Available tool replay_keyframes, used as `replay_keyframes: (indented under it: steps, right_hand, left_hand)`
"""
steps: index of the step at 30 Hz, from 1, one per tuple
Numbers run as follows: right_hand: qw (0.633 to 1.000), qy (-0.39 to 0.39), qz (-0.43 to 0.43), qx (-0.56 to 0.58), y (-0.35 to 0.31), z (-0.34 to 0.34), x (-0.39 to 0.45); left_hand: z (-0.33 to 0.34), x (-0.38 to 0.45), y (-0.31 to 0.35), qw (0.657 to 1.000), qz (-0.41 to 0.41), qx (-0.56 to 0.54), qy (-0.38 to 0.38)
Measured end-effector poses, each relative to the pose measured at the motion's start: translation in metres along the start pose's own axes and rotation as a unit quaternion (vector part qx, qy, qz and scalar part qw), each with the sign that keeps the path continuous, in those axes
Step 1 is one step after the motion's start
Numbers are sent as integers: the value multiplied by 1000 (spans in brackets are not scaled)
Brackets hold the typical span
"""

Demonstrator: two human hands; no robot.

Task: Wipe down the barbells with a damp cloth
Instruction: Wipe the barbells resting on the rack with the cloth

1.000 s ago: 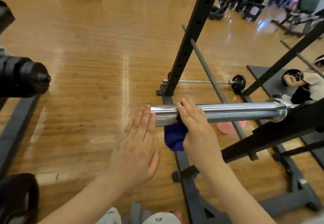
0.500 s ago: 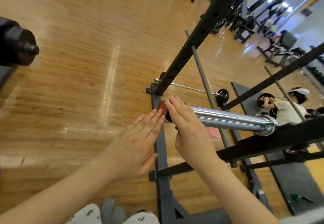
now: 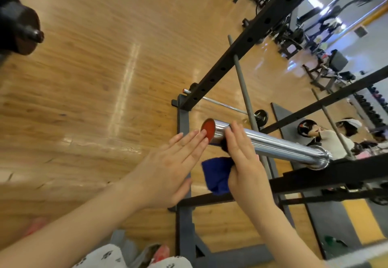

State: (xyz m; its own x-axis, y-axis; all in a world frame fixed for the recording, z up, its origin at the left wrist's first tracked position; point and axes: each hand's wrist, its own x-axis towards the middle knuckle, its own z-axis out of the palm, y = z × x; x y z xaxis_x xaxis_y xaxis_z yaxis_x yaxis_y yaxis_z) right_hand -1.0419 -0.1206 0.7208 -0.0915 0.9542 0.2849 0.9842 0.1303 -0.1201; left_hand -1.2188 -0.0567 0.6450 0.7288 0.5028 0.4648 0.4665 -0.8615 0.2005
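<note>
Wooden gym flooring is spreading out under a black squat rack, where the barbell is lying across the rack's arm at the right. Its chrome sleeve is shining, running from a thick collar at the right down-left to a flat red end cap. The right hand is lying over the sleeve just behind the cap, fingers straight on the metal while its thumb and palm are holding a blue cloth bunched under the bar. The left hand is staying flat and wide, fingers straight, fingertips touching the rim of the cap and holding nothing. Beyond the sleeve, a thinner second barbell with a small black plate is lying on the floor. Dark mats and more black machines are filling the far right of the room, where another person is sitting low.
</note>
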Motion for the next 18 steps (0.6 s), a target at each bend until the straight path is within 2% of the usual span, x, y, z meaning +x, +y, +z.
replay_keyframes:
  steps: [3, 7, 9, 12, 18]
  right_hand:
    - [998, 53, 16, -4, -4, 4, 19]
    - [998, 61, -2, -19, -12, 24, 0]
    - [995, 91, 48, -2, 1, 31, -15]
    - [976, 176, 129, 1, 17, 33, -10]
    - [973, 203, 114, 12, 16, 36, -4]
  left_hand:
    - [-2, 3, 0, 1000, -2, 10, -3]
    - [-6, 9, 2, 1000, -1, -4, 6]
    - [-10, 13, 1, 1000, 5, 11, 17]
    - [-16, 20, 1, 999, 15, 40, 29]
    - [-19, 39, 3, 993, 37, 114, 11]
